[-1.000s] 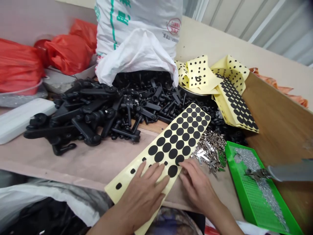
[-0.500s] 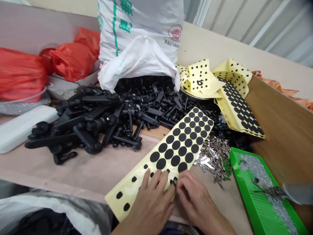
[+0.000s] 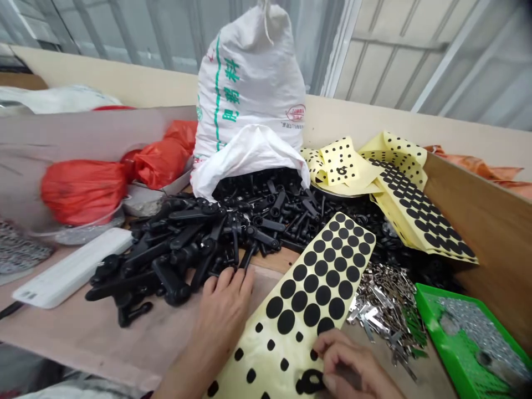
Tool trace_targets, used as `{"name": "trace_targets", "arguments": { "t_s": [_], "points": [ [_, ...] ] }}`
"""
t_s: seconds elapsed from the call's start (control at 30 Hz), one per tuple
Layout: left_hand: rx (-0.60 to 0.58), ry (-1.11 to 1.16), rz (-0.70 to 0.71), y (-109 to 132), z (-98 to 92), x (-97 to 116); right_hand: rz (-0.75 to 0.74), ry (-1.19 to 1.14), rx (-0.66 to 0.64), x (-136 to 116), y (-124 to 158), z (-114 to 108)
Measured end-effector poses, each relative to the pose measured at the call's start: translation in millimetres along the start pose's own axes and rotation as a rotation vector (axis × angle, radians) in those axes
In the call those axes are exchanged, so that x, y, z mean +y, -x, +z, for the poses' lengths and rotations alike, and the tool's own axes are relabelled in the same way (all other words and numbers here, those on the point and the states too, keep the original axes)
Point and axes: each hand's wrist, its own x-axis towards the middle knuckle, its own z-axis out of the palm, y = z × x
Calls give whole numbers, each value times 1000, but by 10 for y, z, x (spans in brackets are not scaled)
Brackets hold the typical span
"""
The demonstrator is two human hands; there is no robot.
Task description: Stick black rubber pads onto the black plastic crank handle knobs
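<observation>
My left hand reaches over the left edge of a yellow sticker sheet, fingers stretched out, fingertips at the near edge of a pile of black plastic handles. Its thumb is hidden. Round black stickers fill the sheet's far part; small black dots remain on the near part. My right hand rests at the sheet's right edge with fingers curled in; whatever is between them is hidden. Beside its thumb, a small black looped part is on the sheet.
A white woven sack spills black parts behind. More dotted yellow sheets lie at the right. Small metal clips are heaped beside a green tray. A white box and red bags stand at the left.
My left hand has left the sticker sheet's dotted area and moved out to the handle pile. My right hand stays by the sheet's right edge. The view has tipped upward.
</observation>
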Motion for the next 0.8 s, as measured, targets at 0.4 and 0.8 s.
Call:
{"name": "trace_targets", "arguments": {
  "t_s": [0.4, 0.8],
  "points": [
    [31, 905, -142, 109, -130, 64, 69, -480, 112, -85, -124, 24],
    [-765, 1649, -520, -4, -338, 334, 107, -574, 168, -166, -231, 27]
  ]
}}
